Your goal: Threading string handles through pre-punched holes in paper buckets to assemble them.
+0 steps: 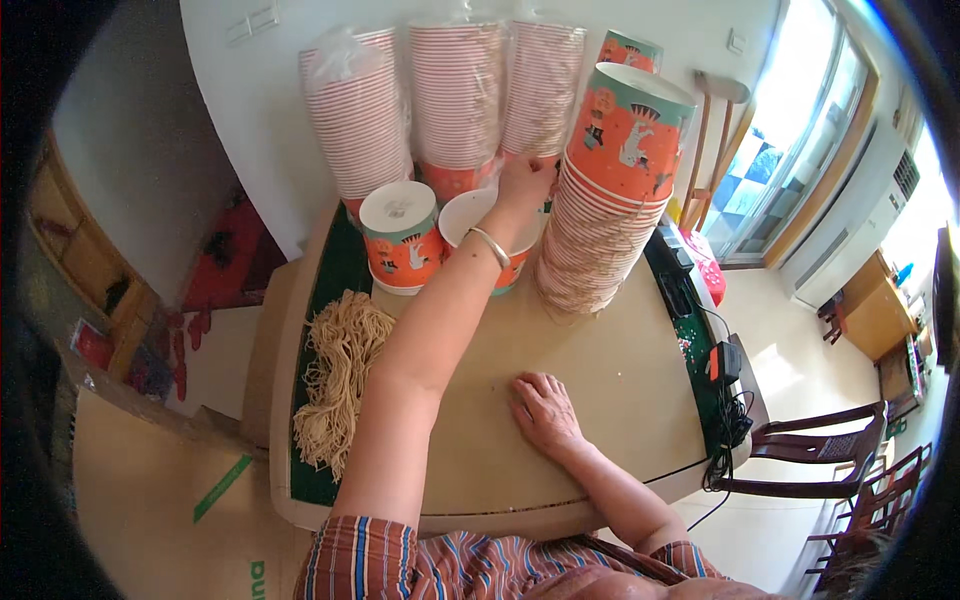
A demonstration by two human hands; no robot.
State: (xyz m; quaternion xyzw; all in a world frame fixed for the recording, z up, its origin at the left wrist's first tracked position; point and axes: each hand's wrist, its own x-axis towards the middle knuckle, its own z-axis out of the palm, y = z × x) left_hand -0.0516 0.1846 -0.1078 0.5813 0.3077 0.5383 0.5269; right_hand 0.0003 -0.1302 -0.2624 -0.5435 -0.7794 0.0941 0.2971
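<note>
Orange-teal paper cups [625, 140], white lid [398, 208], tan strings [340, 370], striped sleeves [370, 560].

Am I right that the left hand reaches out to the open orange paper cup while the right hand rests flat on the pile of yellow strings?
Not quite. In the head view the right hand rests flat on the bare tan tabletop, apart from the pile of yellow strings. The left hand does reach out over the open orange paper cup.

A white wall [260, 110] backs the tan table [620, 390]; sunlit windows [800, 150] and dark wooden chairs [820, 460] stand right.
</note>
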